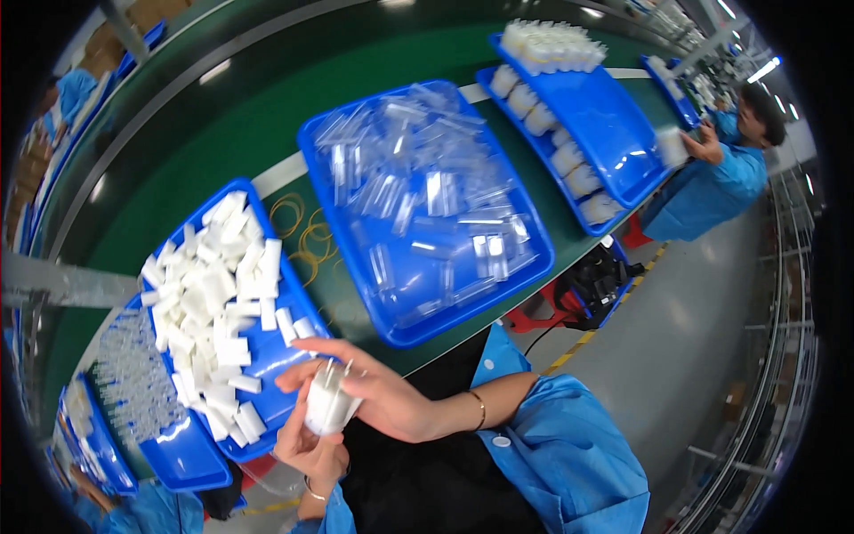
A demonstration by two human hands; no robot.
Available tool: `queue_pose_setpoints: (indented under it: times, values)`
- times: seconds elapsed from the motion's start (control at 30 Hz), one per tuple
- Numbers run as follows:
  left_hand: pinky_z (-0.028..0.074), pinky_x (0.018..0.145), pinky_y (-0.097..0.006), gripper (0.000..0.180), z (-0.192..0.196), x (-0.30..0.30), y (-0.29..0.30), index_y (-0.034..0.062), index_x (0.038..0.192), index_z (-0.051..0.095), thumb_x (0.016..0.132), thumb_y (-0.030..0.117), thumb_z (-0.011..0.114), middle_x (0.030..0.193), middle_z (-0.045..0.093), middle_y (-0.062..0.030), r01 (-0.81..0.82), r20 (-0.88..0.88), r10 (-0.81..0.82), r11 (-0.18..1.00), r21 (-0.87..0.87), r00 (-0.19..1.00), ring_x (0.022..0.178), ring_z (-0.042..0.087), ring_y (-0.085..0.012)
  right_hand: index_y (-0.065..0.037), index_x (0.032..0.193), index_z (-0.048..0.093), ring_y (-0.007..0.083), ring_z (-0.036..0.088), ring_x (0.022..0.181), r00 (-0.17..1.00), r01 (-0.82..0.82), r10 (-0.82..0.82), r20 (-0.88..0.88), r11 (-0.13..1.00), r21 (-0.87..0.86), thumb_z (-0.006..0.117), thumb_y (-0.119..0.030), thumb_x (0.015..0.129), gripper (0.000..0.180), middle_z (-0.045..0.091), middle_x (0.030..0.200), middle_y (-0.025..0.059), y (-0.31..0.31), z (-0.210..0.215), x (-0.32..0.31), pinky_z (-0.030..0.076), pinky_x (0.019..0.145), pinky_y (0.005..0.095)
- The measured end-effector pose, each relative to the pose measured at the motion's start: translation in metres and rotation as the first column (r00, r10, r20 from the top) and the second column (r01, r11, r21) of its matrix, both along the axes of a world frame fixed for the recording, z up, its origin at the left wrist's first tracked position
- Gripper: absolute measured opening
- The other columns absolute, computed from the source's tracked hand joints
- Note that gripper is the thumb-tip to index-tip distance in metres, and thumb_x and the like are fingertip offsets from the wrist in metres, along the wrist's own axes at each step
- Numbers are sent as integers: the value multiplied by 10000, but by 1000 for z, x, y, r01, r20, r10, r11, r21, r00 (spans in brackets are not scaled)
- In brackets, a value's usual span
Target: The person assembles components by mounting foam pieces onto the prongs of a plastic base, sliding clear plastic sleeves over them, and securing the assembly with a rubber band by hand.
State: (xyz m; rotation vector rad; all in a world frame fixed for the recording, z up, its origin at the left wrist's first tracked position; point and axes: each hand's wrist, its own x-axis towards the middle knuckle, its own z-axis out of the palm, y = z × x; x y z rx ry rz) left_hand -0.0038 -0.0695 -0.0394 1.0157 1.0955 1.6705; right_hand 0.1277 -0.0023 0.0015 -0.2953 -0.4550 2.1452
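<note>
I see both hands, left hand [311,449] and right hand [378,396], grasping a white plug [327,405] beside a blue tray [267,356] of white parts.

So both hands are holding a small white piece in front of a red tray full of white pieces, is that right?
Not quite: the tray is blue, not red. The head view shows both the left hand and the right hand on a small white piece, in front of that tray of white pieces.
</note>
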Motion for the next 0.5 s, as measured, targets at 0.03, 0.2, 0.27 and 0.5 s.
queue_pose_setpoints:
  times: [0.03,0.2,0.27,0.5]
  values:
    - [431,922,-399,568,-2,1,0,-96,1202,453,700,37,684,1162,530,-225,-5,5,5,1000,14,1000,1053,545,-308,-25,1353,249,268,419,1183,1000,3,-3,10,1000,4,498,-364,860,648,465,1209,187,-1,0,-1,332,996,392]
    - [430,925,-395,562,-2,0,3,-97,1218,436,714,21,655,1174,524,-221,9,-26,-8,1000,23,1000,1057,544,-294,-68,1349,288,218,443,1161,999,-47,46,25,998,30,428,-325,893,542,468,1219,135,2,2,3,383,937,364]
    - [447,908,-379,573,-1,-1,3,-96,1233,421,724,37,649,1201,509,-211,-41,-39,40,998,-39,998,1065,540,-287,-70,1346,293,216,441,1162,998,-64,64,6,997,34,413,-324,899,528,467,1221,130,4,3,4,375,944,364]
    - [430,932,-383,609,6,3,11,-85,1204,457,670,85,695,1204,511,-224,-65,39,66,998,-17,997,1089,530,-300,-87,1344,304,222,385,1222,990,-119,125,-59,987,104,373,-345,910,510,451,1254,104,2,-8,-1,319,997,362]
